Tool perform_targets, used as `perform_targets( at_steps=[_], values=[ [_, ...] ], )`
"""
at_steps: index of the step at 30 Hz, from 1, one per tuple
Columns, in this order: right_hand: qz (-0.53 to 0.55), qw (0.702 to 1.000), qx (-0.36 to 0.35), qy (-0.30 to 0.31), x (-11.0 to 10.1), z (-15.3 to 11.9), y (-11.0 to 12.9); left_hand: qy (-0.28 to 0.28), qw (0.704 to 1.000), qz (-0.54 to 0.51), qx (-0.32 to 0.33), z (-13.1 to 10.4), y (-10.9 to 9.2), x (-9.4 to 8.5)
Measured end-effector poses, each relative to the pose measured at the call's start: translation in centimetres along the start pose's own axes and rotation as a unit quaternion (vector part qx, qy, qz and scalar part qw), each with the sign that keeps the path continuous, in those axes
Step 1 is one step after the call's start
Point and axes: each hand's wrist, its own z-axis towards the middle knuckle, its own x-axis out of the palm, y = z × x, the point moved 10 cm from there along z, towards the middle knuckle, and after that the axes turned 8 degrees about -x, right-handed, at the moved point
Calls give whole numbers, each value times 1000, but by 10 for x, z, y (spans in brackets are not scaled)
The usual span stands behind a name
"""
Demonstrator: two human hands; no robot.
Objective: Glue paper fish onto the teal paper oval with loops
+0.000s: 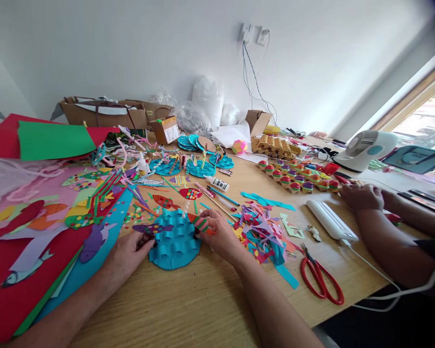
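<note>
Blue disc point(177, 249) has its loops on; left hand point(128, 253) pinches purple fish point(162, 227), right hand point(221, 237) striped fish point(202, 224); can't tell if attached.

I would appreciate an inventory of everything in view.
Discs: several, blue, centre
Paper fish: many, multicoloured, left and centre
Glue bottles: two, white, centre rear
Scraps: many, multicoloured, centre right
Scissors: one, red-handled, front right
Device: one, white, right
Fan: one, white, far right
Egg cartons: several, brown, rear right
Boxes: several, brown, rear
Bags: several, whitish, rear
Table: one, tan, beneath
Other arms: at least two, bare, right
Left hand: one, holding purple fish
Right hand: one, holding striped fish
</note>
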Motion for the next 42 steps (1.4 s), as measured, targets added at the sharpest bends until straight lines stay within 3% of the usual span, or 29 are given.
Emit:
perform_targets(
  at_steps=[15,32,42],
  values=[
    [6,1000,-6,-7,1,-1,-2,0,1000,-25,14,4,9,3],
    [12,1000,12,-2,-1,0,-2,-23,1000,-6,-7,3,7,-2],
    [13,1000,15,-2,-1,-2,-1,-6,999,-36,-1,1,4,-1]
  ],
)
